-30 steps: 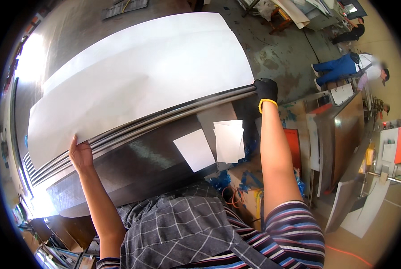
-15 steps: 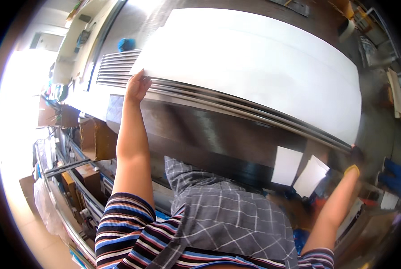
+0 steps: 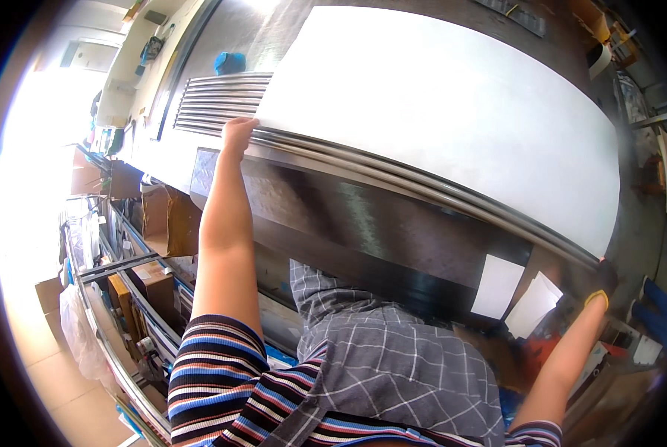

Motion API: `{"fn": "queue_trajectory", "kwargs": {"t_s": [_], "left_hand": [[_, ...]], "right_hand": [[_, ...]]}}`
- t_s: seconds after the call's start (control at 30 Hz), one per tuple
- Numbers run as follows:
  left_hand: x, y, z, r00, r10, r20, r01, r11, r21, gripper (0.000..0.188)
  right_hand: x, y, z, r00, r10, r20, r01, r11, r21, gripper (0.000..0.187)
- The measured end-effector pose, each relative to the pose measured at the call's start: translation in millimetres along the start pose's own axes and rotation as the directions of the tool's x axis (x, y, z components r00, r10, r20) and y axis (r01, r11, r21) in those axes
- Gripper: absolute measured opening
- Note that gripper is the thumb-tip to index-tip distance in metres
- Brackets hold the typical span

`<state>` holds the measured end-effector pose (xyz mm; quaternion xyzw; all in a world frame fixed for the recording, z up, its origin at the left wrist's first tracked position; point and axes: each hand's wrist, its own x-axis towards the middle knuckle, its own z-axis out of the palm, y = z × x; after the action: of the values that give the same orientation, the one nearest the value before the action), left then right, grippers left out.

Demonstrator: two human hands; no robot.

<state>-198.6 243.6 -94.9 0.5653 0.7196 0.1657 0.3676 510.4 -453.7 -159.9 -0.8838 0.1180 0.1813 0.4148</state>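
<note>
As I watch by head view, white sheet (image 3: 437, 119) lying across metal tubes (image 3: 221, 100), left hand (image 3: 239, 135) pinching its corner above the tubes, right hand (image 3: 607, 277) at tubes' right end, grip too dark to tell.

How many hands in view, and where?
2: the bare left hand at the near left corner of the large white sheet, and the dark-gloved right hand at its near right corner. Other people's hands may be hidden.
</note>
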Motion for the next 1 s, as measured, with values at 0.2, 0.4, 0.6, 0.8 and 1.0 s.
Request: {"fn": "queue_trajectory", "kwargs": {"t_s": [0.2, 0.4, 0.6, 0.8, 1.0], "left_hand": [[26, -37, 5, 0.975, 0.182, -0.127, -0.137, 0.944, 0.300, 0.032], [4, -13, 34, 0.942, 0.250, -0.225, -0.116, 0.870, 0.479, 0.038], [-128, 15, 76, 0.646, 0.703, -0.297, -0.549, 0.699, 0.458, 0.023], [-265, -24, 139, 0.432, 0.837, 0.335, -0.890, 0.337, 0.306, 0.052], [-247, -34, 117, 0.470, 0.772, 0.428, -0.876, 0.348, 0.334, 0.067]], "right_hand": [[-4, -8, 16, 0.998, 0.045, -0.042, -0.044, 0.999, 0.023, 0.030], [21, 29, -34, 0.760, -0.551, 0.345, 0.532, 0.222, -0.817, 0.025], [-154, -51, 53, 0.662, -0.744, -0.090, 0.547, 0.562, -0.621, 0.019], [-316, -73, 111, 0.562, -0.666, 0.490, 0.819, 0.367, -0.440, 0.016], [-337, -71, 123, 0.579, -0.650, 0.492, 0.801, 0.341, -0.493, 0.019]]}}
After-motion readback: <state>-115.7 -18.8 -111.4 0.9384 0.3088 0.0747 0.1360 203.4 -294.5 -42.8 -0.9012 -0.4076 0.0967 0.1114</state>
